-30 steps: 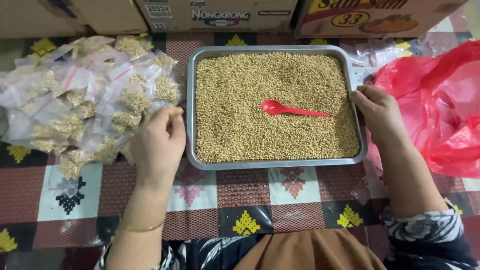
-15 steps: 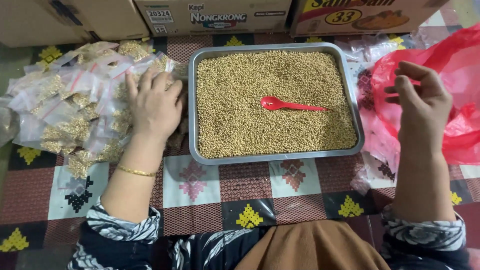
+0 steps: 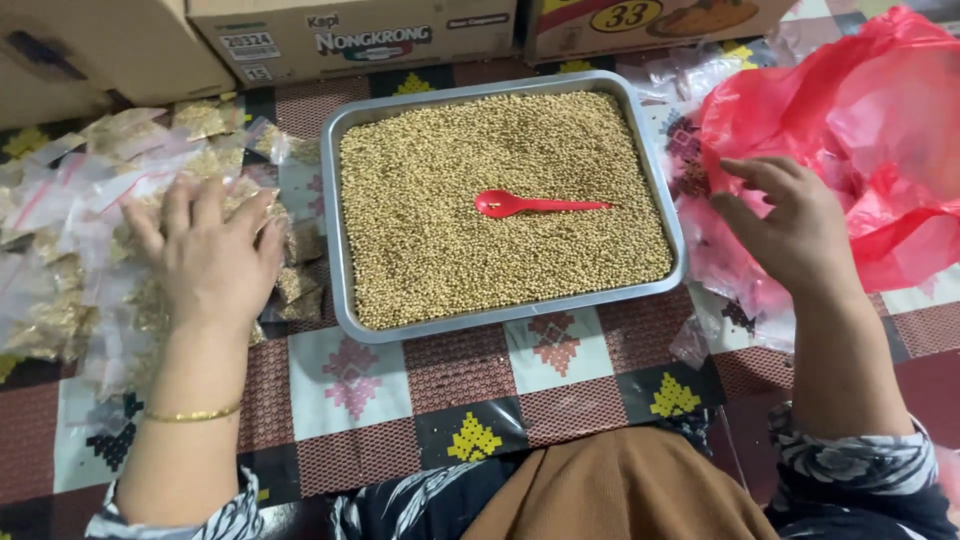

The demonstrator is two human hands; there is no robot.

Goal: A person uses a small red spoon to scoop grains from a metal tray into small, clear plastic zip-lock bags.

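1. Floor is covered by a patterned mat (image 3: 560, 390): red, black and white squares with yellow and pink motifs.
2. Cardboard boxes (image 3: 350, 35) are lined along the far edge.
3. Scene is evenly lit; no strong shadows are seen.

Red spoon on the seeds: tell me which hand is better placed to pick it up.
Probably the right hand. The red spoon points its handle toward that side, and the hand hovers open beside the tray. The left hand lies flat on the filled packets.
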